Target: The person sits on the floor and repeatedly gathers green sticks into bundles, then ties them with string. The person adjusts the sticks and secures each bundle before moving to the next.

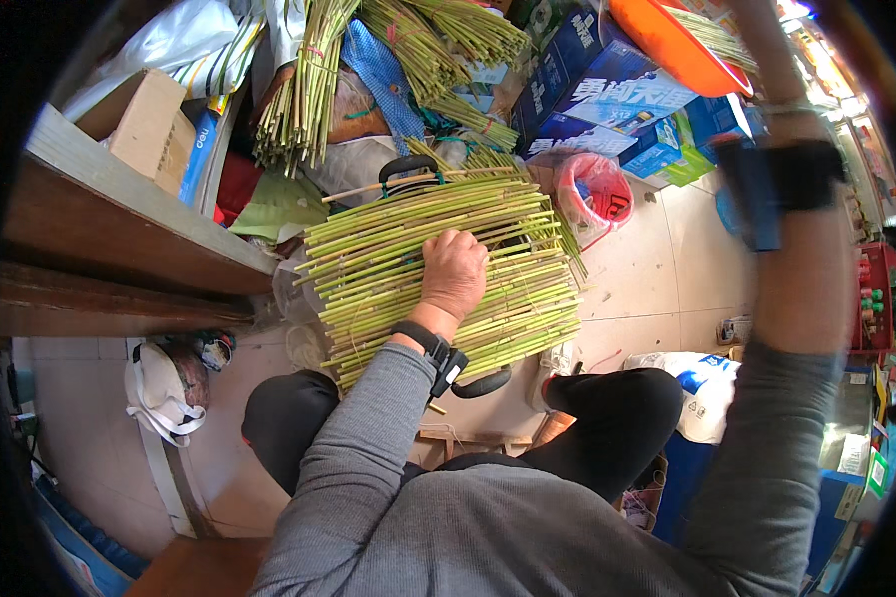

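Observation:
A mat of green-yellow plant stalks (448, 298), laid side by side and tied with thin string, spreads before my knees. My left hand (455, 272) lies on its middle, fingers curled down around stalks beside a dark gap. Under the mat are a black looped handle (409, 166) at the far side and another black handle (482, 383) at the near side; what they belong to is mostly hidden. Raised on the right, my right arm is motion-blurred. Only part of my right hand (770, 52) shows at the top edge, and its fingers are out of view.
Bundles of tied stalks (299, 112) lie at the far side near blue printed cartons (605, 89). An orange basin (679, 45) sits on the cartons. A pink-lined bin (593, 194) stands right of the mat. At left is a wooden shelf edge (149, 201); a white bag (691, 388) lies right.

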Demonstrator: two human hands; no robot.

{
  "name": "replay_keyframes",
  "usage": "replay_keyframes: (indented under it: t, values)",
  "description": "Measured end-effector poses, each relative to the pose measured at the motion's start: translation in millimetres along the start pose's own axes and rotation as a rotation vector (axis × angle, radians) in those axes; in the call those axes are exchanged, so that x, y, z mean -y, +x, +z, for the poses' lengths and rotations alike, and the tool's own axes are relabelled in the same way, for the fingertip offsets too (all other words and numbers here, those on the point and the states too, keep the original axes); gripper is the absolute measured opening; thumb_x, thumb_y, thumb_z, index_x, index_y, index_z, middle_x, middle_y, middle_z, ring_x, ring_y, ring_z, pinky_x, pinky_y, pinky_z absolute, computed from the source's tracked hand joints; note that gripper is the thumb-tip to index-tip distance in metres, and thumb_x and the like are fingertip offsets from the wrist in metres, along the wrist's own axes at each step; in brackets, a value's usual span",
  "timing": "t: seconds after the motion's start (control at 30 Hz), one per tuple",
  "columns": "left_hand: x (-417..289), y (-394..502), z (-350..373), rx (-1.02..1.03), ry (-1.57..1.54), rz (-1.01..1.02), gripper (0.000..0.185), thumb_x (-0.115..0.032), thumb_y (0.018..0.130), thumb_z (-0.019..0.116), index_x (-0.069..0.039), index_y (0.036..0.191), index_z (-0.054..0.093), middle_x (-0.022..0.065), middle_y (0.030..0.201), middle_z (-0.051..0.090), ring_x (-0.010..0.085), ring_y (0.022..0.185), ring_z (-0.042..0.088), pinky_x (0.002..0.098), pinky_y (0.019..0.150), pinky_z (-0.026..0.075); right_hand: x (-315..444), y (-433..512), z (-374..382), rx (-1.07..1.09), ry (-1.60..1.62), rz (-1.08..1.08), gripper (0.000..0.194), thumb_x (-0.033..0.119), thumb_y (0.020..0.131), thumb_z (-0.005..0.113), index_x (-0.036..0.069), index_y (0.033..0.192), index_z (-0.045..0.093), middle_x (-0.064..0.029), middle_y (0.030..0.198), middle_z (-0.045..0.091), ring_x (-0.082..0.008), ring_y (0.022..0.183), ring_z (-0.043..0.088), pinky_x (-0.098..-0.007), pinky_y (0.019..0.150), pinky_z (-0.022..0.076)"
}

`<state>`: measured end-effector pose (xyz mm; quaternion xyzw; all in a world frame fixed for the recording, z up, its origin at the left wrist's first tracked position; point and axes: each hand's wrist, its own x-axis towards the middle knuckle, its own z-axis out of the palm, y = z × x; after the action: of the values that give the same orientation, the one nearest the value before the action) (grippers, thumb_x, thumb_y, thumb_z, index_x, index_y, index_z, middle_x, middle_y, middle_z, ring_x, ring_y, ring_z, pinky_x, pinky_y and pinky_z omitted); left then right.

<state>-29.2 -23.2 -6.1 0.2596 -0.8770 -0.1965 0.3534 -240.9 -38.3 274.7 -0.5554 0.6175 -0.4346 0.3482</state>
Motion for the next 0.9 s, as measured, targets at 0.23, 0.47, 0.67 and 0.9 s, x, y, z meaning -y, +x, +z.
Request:
replay_keyframes:
  t: [0.23, 0.47, 0.67, 0.9]
  values:
    - [-1, -1, 3, 0.001, 0.033, -0.014, 0.002, -0.017, 0.08, 0.07, -0.016, 0.081, 0.068, -0.0013, 0.09, 0.061, 0.0233, 0.097, 0.055, 0.044, 0.087, 0.04, 90, -147, -114, -0.515, -0.279, -0.21, 0.011, 0.015, 0.089, 0.068, 0.011, 0.097, 0.073, -0.0082, 0.086, 0.069, -0.0204, 0.076, 0.068, -0.034, 0.068, 0.0551]
    - [0, -2, 2, 0.01, 0.021, -0.022, 0.008, -0.015, 0.077, 0.076, -0.015, 0.082, 0.069, -0.0001, 0.091, 0.063, 0.0263, 0.097, 0.057, 0.0459, 0.086, 0.041, -33, -148, 33, -0.32, -0.157, 0.292, 0.014, 0.016, 0.085, 0.074, 0.013, 0.097, 0.078, -0.0114, 0.091, 0.074, -0.0232, 0.081, 0.071, -0.0331, 0.073, 0.0558]
    - [-2, 0, -4, 0.005, -0.048, -0.033, 0.006, -0.011, 0.079, 0.076, -0.012, 0.081, 0.071, 0.002, 0.088, 0.063, 0.0284, 0.095, 0.059, 0.0458, 0.084, 0.044, -173, -107, 115, -0.078, -0.658, 0.16, 0.019, 0.025, 0.084, 0.069, 0.009, 0.093, 0.077, -0.0168, 0.092, 0.073, -0.0352, 0.086, 0.07, -0.0444, 0.078, 0.0568]
    - [-3, 0, -5, -0.02, -0.047, -0.014, 0.01, -0.009, 0.077, 0.076, -0.011, 0.085, 0.071, 0.0029, 0.091, 0.063, 0.0282, 0.095, 0.059, 0.0443, 0.082, 0.044, -167, -78, 119, -0.071, -0.224, 0.272, 0.022, 0.022, 0.09, 0.066, 0.002, 0.086, 0.072, -0.0129, 0.075, 0.067, -0.0263, 0.066, 0.064, -0.0372, 0.065, 0.0517]
